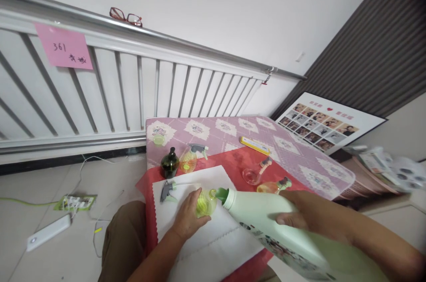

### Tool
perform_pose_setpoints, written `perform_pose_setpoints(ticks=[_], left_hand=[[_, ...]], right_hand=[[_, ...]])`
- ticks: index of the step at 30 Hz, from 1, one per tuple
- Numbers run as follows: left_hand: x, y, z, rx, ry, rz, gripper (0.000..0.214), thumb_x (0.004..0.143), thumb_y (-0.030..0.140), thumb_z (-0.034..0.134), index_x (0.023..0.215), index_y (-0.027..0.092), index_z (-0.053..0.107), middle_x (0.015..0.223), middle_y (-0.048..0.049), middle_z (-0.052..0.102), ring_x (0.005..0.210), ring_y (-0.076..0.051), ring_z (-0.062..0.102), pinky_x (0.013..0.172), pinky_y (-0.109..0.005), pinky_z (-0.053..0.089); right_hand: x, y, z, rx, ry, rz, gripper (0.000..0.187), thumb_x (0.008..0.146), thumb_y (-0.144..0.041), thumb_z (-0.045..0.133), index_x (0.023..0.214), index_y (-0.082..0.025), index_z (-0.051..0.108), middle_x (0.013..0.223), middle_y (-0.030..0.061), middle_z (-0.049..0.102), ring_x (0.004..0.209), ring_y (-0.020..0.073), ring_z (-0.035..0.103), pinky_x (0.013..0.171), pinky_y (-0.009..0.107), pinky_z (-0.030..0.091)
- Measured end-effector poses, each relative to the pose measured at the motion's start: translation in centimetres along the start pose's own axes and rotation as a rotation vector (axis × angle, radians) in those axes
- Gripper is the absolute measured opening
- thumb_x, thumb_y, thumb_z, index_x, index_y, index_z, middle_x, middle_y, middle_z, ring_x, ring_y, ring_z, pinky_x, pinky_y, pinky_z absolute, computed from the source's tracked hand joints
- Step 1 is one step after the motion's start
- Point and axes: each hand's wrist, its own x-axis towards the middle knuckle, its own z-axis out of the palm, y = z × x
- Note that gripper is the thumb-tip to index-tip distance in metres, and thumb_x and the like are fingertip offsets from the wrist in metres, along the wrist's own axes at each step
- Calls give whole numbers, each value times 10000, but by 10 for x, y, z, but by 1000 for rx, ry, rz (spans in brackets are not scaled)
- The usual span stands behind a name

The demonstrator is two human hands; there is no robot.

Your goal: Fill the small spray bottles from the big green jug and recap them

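Observation:
My left hand (190,213) is closed around a yellow-green ribbed spray bottle (205,204) whose top is off. In my right hand (294,215) is a large pale green jug (262,211), tipped on its side with its spout (222,193) at the small bottle's mouth. Whether liquid is flowing I cannot make out. Left of my left hand a grey trigger spray head (167,191) lies on the white cloth (213,180). Beyond it stand a dark green pump bottle (170,164) and a clear yellowish spray bottle (189,162). Another yellow spray bottle (267,187) lies partly behind the jug.
A pink-topped clear sprayer (252,176) lies on the red cloth (233,156), near a yellow-edged box (254,145). A pale green lid (159,140) rests on the patterned table cover (222,127). Behind are a white radiator (159,91) and a photo board (316,124).

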Motion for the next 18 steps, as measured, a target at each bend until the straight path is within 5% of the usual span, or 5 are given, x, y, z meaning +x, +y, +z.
perform_pose_setpoints(ticks=[3, 8, 15, 18], left_hand=[[0, 1, 0, 3, 4, 0, 872, 644, 296, 687, 1409, 188, 285, 1422, -128, 409, 1320, -276, 377, 1124, -421, 297], [-2, 5, 0, 4, 29, -5, 854, 641, 295, 685, 1397, 194, 299, 1403, -127, 430, 1316, -285, 385, 1122, -427, 306], [-3, 9, 1, 29, 45, -18, 826, 634, 254, 663, 1377, 156, 317, 1393, -143, 435, 1311, -297, 386, 1127, -438, 300], [-3, 7, 3, 32, 55, -8, 817, 641, 262, 664, 1373, 161, 316, 1400, -142, 425, 1315, -298, 380, 1130, -444, 295]], right_hand=[[1, 16, 3, 147, -116, -33, 319, 706, -532, 606, 875, -275, 693, 931, 57, 750, 851, 265, 692, 688, 286, 532], [8, 36, 14, 463, 30, -21, 312, 696, -493, 636, 931, -301, 705, 946, 50, 755, 853, 283, 698, 695, 304, 535], [31, 39, 46, 607, 520, 107, 369, 631, -548, 636, 791, -218, 681, 624, 21, 694, 498, 201, 595, 475, 295, 452], [53, 37, 80, 723, 706, 101, 376, 643, -527, 641, 828, -201, 659, 698, 28, 697, 615, 216, 618, 554, 302, 473]])
